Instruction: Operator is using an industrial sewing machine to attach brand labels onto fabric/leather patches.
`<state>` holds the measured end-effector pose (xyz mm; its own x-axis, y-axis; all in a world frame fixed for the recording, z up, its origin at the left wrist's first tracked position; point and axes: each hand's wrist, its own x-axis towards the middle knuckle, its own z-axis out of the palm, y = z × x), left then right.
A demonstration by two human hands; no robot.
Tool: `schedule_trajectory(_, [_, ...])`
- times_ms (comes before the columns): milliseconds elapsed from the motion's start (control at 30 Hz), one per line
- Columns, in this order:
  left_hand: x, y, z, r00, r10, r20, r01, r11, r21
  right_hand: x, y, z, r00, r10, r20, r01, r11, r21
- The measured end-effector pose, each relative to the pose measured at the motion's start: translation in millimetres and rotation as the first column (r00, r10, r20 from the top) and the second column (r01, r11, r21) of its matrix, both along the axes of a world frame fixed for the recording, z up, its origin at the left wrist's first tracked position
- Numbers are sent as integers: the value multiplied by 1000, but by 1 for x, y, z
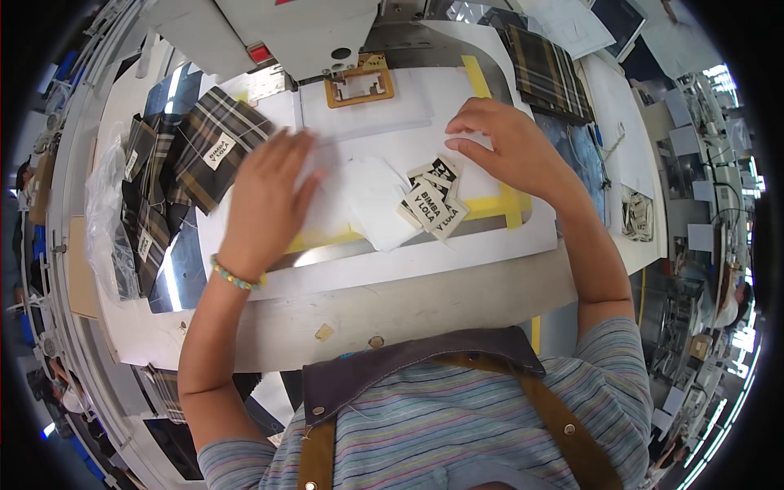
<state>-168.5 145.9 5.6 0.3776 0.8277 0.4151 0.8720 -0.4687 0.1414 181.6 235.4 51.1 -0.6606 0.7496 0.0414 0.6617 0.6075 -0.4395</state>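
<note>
L hand (273, 192) palm-down, fingers extd by plaid cloth (231, 124); R hand (508, 147) half-curled nr labels (430, 198), both empty.

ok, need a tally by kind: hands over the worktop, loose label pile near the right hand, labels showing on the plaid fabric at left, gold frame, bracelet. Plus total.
Hands: 2 (left hand, right hand)
Loose label pile: 1 (overlapping, so not counted singly)
Labels showing on plaid fabric: 3
Gold frame: 1
Beaded bracelet: 1
Total: 8
</note>
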Motion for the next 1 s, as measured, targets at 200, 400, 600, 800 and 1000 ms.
schedule_trajectory(200, [62, 23, -1, 987, -154, 45, 159, 979, -130, -30, 37, -43, 987, 157, -21, -140, 927, 349])
schedule_trajectory(400, [58, 41, -13, 981, -154, 116, 167, 979, -119, -57, 54, -68, 985, 127, 113, -163, 892, 421])
schedule_trajectory(600, [45, 39, -11, 979, -155, 135, 175, 973, -148, -58, 55, -61, 978, 186, 99, -210, 890, 404])
schedule_trajectory(800, [42, 39, -7, 981, -150, 126, 162, 983, -86, -39, 46, -24, 965, 159, 207, -224, 911, 345])
schedule_trajectory(1000, [43, 37, -3, 961, -160, 225, 179, 981, -69, -3, 17, 15, 999, 25, 22, -21, 983, -180])
